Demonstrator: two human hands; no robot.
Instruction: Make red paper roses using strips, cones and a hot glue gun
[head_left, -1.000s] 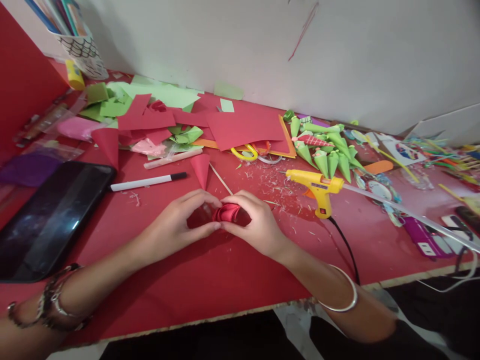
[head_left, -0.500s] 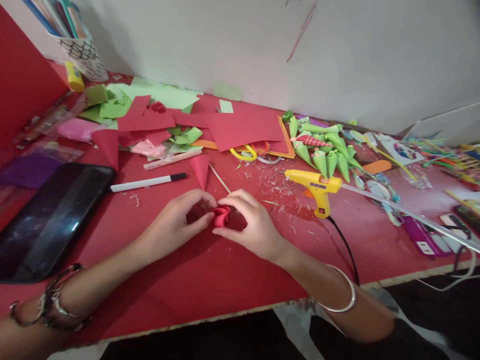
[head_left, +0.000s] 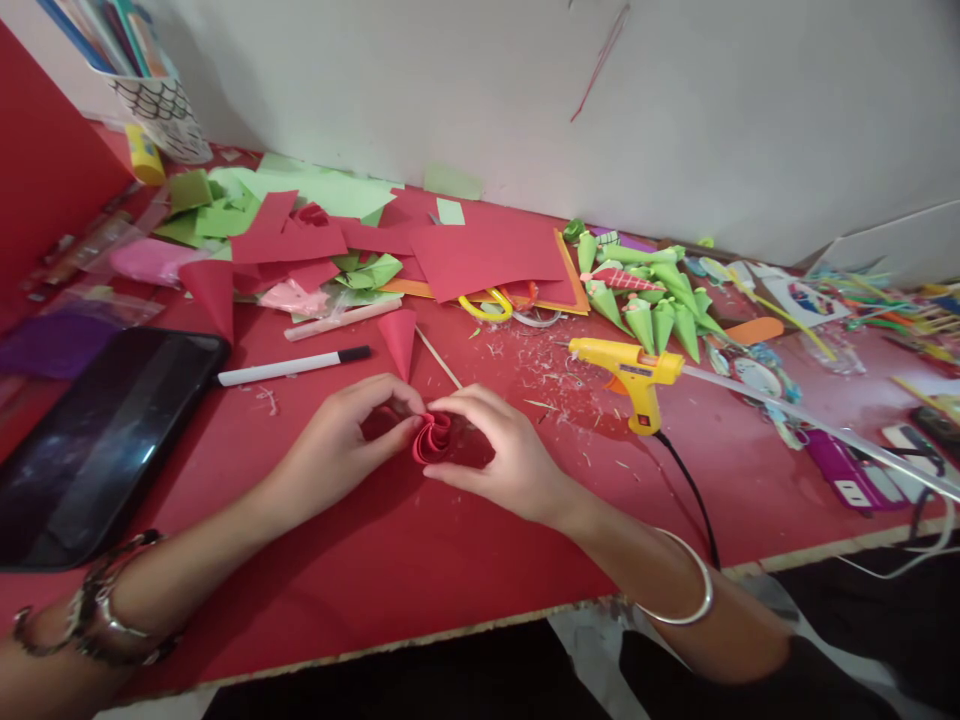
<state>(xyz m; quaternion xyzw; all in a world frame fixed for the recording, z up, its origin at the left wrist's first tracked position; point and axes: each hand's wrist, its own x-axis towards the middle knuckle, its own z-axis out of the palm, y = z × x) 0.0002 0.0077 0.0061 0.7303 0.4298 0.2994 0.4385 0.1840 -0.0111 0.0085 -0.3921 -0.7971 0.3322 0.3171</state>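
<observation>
Head view, curled red paper rosette, layered folds

Our hands pinch a small rolled red paper piece over the red table.

Our left hand and right hand meet at the curled paper, fingertips closed on it from either side. Just behind it lie a red paper cone and a thin wooden stick. A white marker lies to the left, beside a dark tablet. To the right stands a yellow glue gun, with green paper cones behind it. Red and green paper sheets pile up along the wall.
</observation>
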